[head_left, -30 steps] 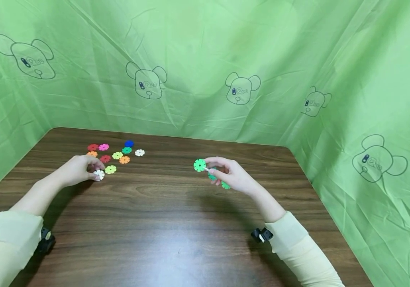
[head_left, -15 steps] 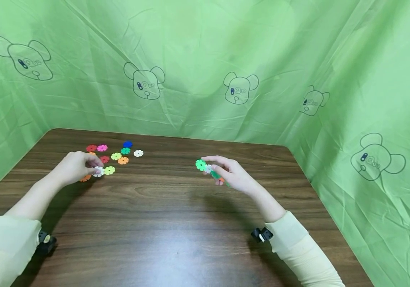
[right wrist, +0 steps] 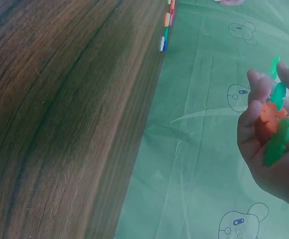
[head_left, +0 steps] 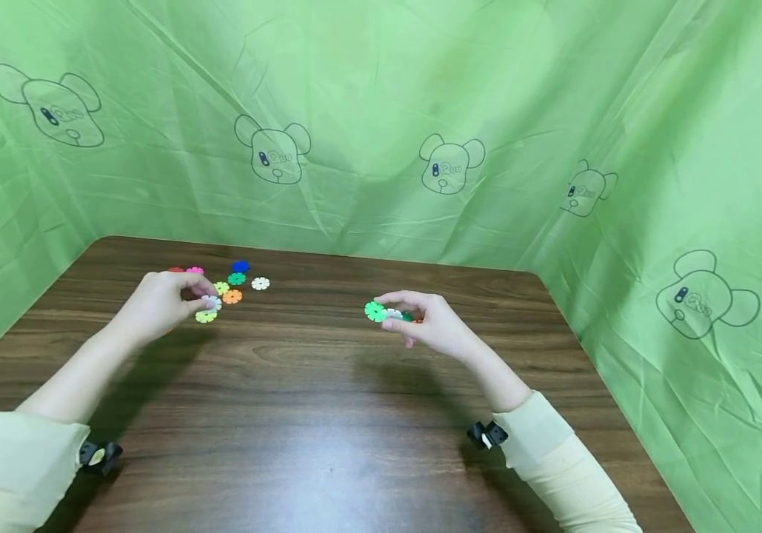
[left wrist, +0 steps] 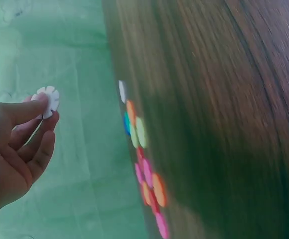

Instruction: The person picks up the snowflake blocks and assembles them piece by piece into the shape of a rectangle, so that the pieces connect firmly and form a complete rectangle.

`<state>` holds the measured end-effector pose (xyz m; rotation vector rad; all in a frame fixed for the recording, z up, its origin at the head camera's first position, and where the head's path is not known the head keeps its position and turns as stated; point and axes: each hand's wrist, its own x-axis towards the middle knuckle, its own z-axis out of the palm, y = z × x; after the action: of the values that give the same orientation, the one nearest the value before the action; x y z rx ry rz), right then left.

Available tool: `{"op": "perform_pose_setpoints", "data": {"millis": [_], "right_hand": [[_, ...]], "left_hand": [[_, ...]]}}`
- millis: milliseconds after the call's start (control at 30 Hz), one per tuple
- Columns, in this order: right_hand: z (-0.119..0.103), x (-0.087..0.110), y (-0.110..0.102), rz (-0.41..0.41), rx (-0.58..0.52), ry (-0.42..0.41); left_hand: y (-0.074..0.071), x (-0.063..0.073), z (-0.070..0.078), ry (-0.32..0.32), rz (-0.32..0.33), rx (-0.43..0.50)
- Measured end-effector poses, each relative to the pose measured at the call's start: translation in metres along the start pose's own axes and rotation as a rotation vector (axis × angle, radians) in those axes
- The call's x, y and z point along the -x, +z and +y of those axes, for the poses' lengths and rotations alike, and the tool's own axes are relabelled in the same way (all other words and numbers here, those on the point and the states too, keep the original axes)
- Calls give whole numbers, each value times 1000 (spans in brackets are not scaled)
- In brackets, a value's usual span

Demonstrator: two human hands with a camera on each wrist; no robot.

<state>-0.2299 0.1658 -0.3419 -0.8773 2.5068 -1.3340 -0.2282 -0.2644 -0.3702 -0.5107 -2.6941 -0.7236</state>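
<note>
In the head view my left hand (head_left: 162,303) pinches a white notched plastic disc (head_left: 212,303) between thumb and fingers, raised above the table; the left wrist view shows this white disc (left wrist: 51,102) at the fingertips. My right hand (head_left: 435,326) holds a chain of joined notched discs, with a bright green disc (head_left: 375,312) at its front end. In the right wrist view an orange disc (right wrist: 273,117) and green discs (right wrist: 278,142) of the chain lie in the curled fingers. Part of the chain is hidden by the hand.
Loose notched discs lie at the table's back left: blue (head_left: 241,266), green (head_left: 237,279), white (head_left: 261,283), orange (head_left: 232,296), yellow (head_left: 206,317) and others partly behind the left hand. The brown wooden table (head_left: 327,385) meets a green curtain (head_left: 367,207) at the back.
My left hand has picked the white disc up off the table and moved it right and upward. My right hand has stayed in nearly the same place while the chain has turned a little.
</note>
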Motion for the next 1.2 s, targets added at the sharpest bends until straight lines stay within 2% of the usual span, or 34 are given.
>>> {"op": "perform_pose_setpoints", "data": {"millis": [67,333,467,600,833,1033,1200], "right_hand": [[-1,0,0,2,-10,-1],[-8,-1,2,13,-46,17],[-25,1,2,11,-47,26],[-41,2,3,18,-59,27],[-51,1,8,38,-38,15],[-54,-1,11,34,-51,4],[-57,-2,12,35,-44,-10]], "left_hand": [[-1,0,10,9,34,16],[-3,-3,53,-52,178,114],[-3,-6,73,-10,258,160],[0,-8,92,29,298,225],[13,-13,122,63,318,321],[24,-17,139,52,280,453],[33,-19,147,44,247,503]]}}
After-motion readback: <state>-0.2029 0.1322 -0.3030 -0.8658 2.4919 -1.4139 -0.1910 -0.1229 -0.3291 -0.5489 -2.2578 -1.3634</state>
